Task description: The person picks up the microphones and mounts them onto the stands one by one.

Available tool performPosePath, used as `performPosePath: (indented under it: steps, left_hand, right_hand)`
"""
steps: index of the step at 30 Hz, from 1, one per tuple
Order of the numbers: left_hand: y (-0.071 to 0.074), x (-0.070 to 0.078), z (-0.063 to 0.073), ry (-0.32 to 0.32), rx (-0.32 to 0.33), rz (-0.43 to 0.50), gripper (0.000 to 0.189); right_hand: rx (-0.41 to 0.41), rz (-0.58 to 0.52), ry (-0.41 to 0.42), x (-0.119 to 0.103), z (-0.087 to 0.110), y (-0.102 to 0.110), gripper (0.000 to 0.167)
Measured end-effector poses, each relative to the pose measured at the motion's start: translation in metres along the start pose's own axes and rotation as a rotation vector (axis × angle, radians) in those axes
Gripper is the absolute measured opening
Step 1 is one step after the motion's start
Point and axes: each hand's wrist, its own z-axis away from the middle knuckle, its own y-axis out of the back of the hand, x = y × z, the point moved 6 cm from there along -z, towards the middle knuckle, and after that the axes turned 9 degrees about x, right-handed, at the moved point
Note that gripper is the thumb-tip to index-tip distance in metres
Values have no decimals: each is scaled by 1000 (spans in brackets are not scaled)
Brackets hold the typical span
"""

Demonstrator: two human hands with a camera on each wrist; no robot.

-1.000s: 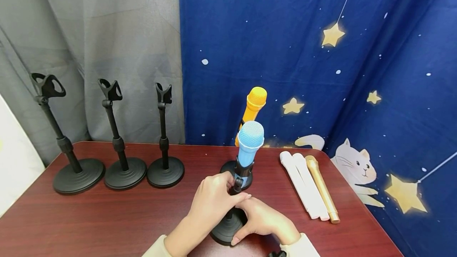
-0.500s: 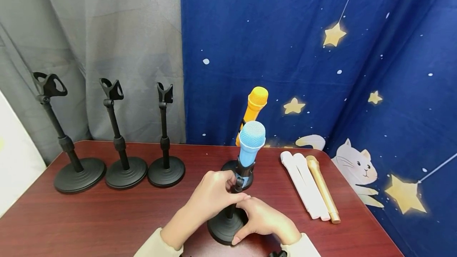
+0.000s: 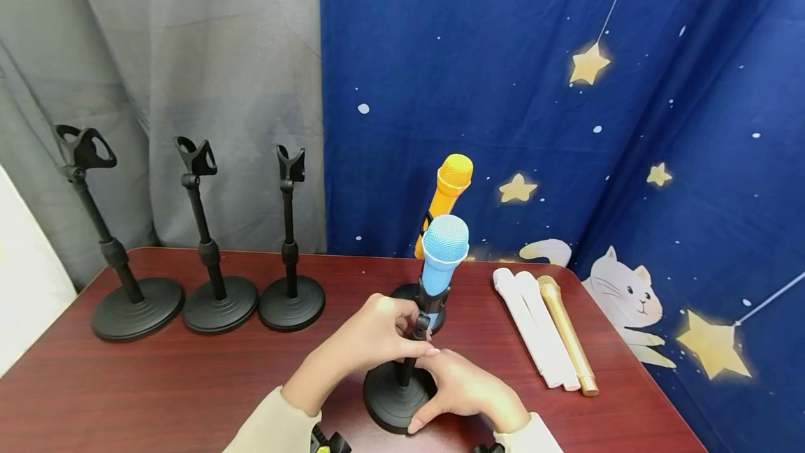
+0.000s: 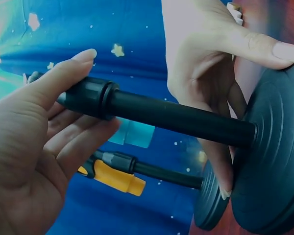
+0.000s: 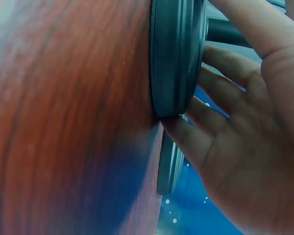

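Note:
In the head view, a blue microphone (image 3: 444,247) sits tilted in the clip of a black desktop microphone stand (image 3: 393,404). My left hand (image 3: 374,334) holds this stand high on its pole; the left wrist view shows the thumb and fingers around the ribbed collar (image 4: 90,98). Lower down, my right hand (image 3: 468,384) grips the round base, its thumb on the near edge and its fingers at the far side. The right wrist view has the base's rim (image 5: 174,63) against the fingers, right at the tabletop.
Directly behind is a yellow microphone (image 3: 449,184) on another stand. Three black stands (image 3: 292,303) with bare clips line the table's left back. To the right lie two white sticks (image 3: 534,327) and a gold microphone (image 3: 569,334). Curtains (image 3: 390,54) hang behind the table (image 3: 189,383).
My left wrist has swung slightly to the left, and more of the stand's base shows. The right hand stays on the base almost unmoved.

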Motion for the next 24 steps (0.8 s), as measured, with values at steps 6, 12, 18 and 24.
performPosePath:
  steps: [6, 12, 18, 24]
  left_hand:
    - [-2, -3, 0, 43, -28, 82, 18]
    - [-1, 0, 2, 11, -30, 19, 18]
    - [3, 5, 7, -56, -68, -41, 24]
    - [8, -2, 15, 4, -150, -168, 27]
  right_hand:
    - [3, 7, 8, 0, 0, 0, 63]
    - [3, -9, 11, -1, 1, -1, 69]
    - [21, 92, 13, -7, 1, 2, 73]
    - [64, 247, -51, -14, 3, 6, 81]
